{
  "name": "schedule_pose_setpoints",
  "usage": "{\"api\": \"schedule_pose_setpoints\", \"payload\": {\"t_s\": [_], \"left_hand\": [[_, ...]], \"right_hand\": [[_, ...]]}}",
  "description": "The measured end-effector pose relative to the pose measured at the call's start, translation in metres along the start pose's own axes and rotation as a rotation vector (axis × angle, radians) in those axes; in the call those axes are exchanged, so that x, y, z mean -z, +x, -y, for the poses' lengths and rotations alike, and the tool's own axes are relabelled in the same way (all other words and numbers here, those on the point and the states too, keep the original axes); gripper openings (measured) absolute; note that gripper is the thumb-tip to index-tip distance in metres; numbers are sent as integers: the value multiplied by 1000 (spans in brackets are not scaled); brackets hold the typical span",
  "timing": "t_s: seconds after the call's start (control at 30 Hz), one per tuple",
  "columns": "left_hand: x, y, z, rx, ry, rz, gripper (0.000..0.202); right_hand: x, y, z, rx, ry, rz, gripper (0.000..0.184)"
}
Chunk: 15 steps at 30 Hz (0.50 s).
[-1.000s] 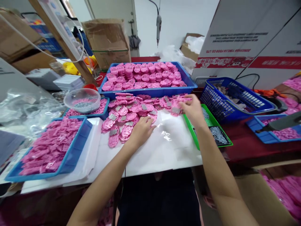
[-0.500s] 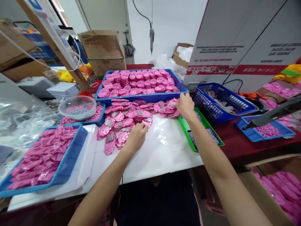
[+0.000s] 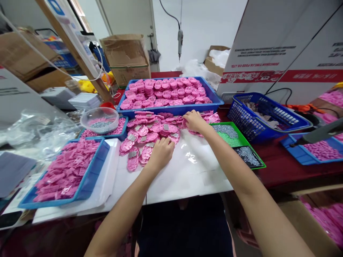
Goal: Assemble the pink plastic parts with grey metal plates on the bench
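My left hand (image 3: 162, 152) is at the front right of a loose pile of pink plastic parts (image 3: 146, 137), many bearing small grey metal plates. Its fingers are curled down, and whatever is beneath them is hidden. Farther back, my right hand (image 3: 193, 121) reaches into the same pile with bent fingers closed over a pink part, mostly covered by the hand. Behind the pile stands a blue tray (image 3: 168, 109) with stacked pink rounded pieces. Under my right forearm, a green tray (image 3: 235, 125) holds small silvery screws (image 3: 226, 131) and a black mesh insert (image 3: 249, 156).
On the left, a blue bin (image 3: 91, 167) is full of pink pieces. A clear bowl (image 3: 99, 119) rests on another bin. A blue basket (image 3: 270, 110) stands right. One electric screwdriver (image 3: 180, 41) hangs behind; another grey tool (image 3: 318, 134) juts in from the right.
My right hand has moved left along the back of the pink pile, away from the green tray's far corner. My left hand stays near the pile's front. The view has shifted slightly.
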<state>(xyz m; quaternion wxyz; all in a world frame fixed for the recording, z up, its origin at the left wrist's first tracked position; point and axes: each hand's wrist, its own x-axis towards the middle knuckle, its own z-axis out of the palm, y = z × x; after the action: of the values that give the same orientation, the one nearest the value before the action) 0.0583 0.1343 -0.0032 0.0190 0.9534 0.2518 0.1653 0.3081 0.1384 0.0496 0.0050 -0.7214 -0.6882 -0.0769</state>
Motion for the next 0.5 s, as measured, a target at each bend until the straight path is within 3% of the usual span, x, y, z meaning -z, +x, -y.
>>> {"api": "schedule_pose_setpoints", "payload": {"t_s": [0.13, 0.27, 0.37, 0.43, 0.5], "left_hand": [[0, -1, -2, 9, -132, -80, 17], [0, 3, -2, 54, -452, -252, 18], [4, 6, -4, 153, -716, -381, 23], [9, 7, -6, 244, -908, -430, 33], [12, 7, -7, 311, -1091, -451, 43]], "right_hand": [[4, 2, -12, 14, 92, -102, 31], [15, 1, -16, -77, 376, -433, 24], [27, -10, -1, -221, 710, -628, 9], [33, -22, 18, -291, 995, -593, 5], [35, -38, 39, -302, 1267, -454, 8]]}}
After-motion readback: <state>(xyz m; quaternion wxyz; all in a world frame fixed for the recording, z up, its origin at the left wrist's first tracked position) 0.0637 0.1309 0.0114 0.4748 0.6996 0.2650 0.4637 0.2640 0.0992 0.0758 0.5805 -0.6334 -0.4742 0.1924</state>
